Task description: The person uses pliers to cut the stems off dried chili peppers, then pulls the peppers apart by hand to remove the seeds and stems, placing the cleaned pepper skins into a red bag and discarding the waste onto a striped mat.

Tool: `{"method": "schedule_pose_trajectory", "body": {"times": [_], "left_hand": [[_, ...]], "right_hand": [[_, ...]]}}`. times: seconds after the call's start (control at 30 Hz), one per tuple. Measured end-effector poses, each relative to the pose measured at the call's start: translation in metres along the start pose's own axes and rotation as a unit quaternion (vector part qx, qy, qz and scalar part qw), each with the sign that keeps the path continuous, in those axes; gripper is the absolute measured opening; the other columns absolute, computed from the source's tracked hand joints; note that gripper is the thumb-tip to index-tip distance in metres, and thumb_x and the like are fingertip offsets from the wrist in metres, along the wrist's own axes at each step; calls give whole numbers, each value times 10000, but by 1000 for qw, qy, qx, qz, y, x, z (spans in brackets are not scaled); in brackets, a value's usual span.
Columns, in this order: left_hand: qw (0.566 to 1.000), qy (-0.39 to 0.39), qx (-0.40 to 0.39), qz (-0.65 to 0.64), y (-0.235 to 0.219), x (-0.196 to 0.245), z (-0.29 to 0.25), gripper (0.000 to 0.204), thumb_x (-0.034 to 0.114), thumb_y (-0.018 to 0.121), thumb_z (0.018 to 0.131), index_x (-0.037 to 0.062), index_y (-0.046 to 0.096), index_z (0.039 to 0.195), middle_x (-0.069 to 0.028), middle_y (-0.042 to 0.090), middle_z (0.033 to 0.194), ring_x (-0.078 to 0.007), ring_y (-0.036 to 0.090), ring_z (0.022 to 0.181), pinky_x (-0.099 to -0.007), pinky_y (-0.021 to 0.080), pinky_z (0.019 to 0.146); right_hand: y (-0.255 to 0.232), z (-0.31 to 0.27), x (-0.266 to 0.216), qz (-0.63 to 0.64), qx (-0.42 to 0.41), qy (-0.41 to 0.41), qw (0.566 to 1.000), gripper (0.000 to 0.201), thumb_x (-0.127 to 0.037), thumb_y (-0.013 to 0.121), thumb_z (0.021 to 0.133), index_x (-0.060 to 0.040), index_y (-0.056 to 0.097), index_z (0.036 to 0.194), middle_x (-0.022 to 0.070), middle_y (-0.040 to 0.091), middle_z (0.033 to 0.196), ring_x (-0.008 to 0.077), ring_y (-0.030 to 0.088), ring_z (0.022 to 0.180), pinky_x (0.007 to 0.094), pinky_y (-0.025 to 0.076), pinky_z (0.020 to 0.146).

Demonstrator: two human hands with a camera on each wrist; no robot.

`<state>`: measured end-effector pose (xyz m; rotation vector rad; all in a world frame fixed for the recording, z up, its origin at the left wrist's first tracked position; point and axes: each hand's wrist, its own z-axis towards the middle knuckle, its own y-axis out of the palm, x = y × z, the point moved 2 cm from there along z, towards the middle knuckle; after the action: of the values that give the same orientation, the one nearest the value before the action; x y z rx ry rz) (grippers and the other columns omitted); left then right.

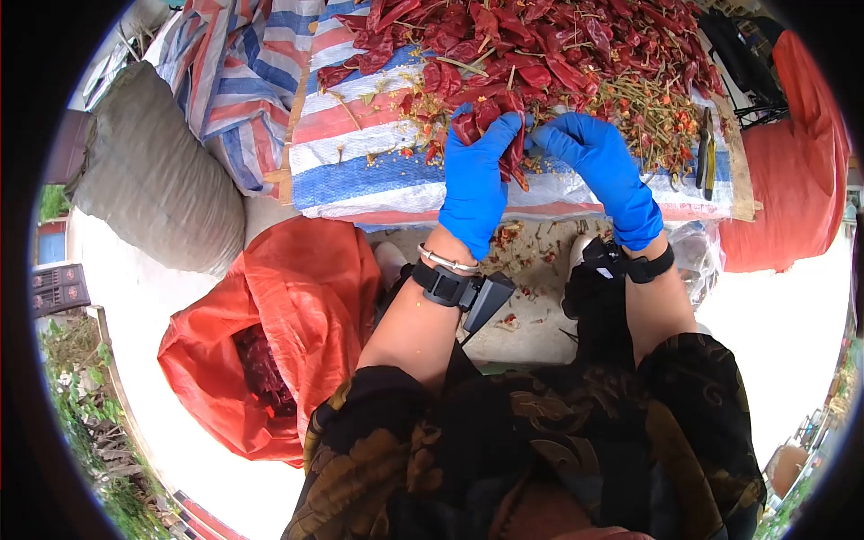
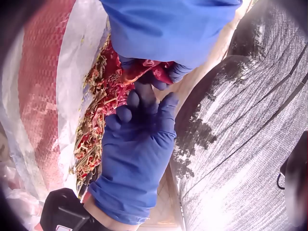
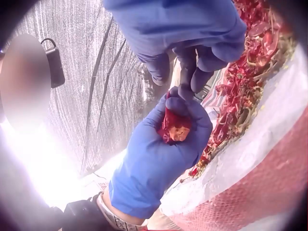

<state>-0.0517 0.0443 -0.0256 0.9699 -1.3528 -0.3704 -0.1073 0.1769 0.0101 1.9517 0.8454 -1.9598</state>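
Both hands wear blue gloves and meet above the near edge of a heap of dried red chili peppers (image 1: 558, 40). My left hand (image 1: 475, 184) grips dried chili peppers (image 1: 516, 153), their dark red skin showing around its fingers. In the right wrist view, one end of the held chili (image 3: 174, 127) shows pale, seedy flesh above the left palm. Close on the right is my right hand (image 1: 601, 162), its index finger stretched to the left hand's fingertips. Its thumb stands apart from that finger, with no chili seen between them.
The heap lies on a striped woven sheet (image 1: 360, 184), with stems and seeds (image 1: 643, 117) scattered along it. Black-and-yellow scissors or snips (image 1: 707, 155) lie at right. A red sack (image 1: 315, 270) holding dark red contents stands open at lower left, below a grey full sack (image 1: 153, 171).
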Motion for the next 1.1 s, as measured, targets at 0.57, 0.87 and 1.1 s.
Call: {"method": "schedule_pose_trajectory", "body": {"times": [0.57,0.87,1.1], "left_hand": [[961,-70,-99,248,17,-8,-14,222,73,644,764,30,565,967,-36,606,825,-82,538,671,-216,434,580],[968,-71,-137,200,12,-6,-23,210,54,602,785,24,545,984,-57,615,856,-116,572,739,-241,463,672],[936,82,-79,334,22,-16,-18,319,44,675,733,16,523,1013,-58,608,877,-119,569,791,-250,472,723]], "right_hand": [[-18,-5,-7,81,61,-4,995,134,-136,599,803,-19,625,861,7,564,728,72,490,637,207,408,579],[-14,-7,25,413,-45,149,897,105,-111,521,840,-21,571,863,10,459,629,71,420,523,190,331,465],[-9,1,8,90,153,-39,983,124,-156,619,788,-41,576,799,-8,526,674,62,457,601,210,379,536]]}}
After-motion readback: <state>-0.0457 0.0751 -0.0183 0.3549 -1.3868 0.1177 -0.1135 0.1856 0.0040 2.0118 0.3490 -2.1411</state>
